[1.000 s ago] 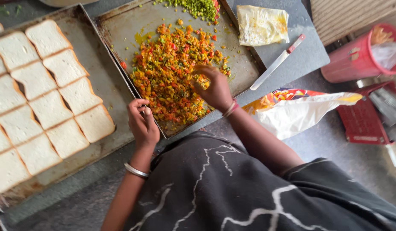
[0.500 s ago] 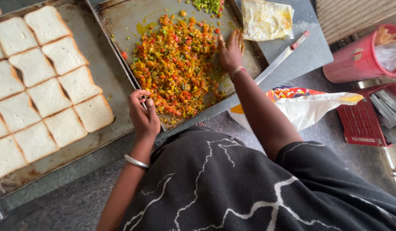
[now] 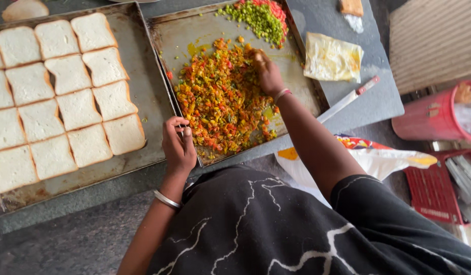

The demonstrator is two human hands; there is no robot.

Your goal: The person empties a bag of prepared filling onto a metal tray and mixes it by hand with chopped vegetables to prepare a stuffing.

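Bread tray (image 3: 139, 76): metal, left of the left hand; white bread slices (image 3: 67, 97) lie in rows.
Mix tray (image 3: 205, 28): metal, under both hands.
Vegetable mix (image 3: 220, 102): chopped, orange-red-green, between the hands.
Green pile (image 3: 256, 18): beyond the right hand, apart from it.
Right hand (image 3: 268, 74): fingers together, pressed into the mix's far edge.
Left hand (image 3: 178, 145): fingers curled, clamped on the mix tray's near rim.
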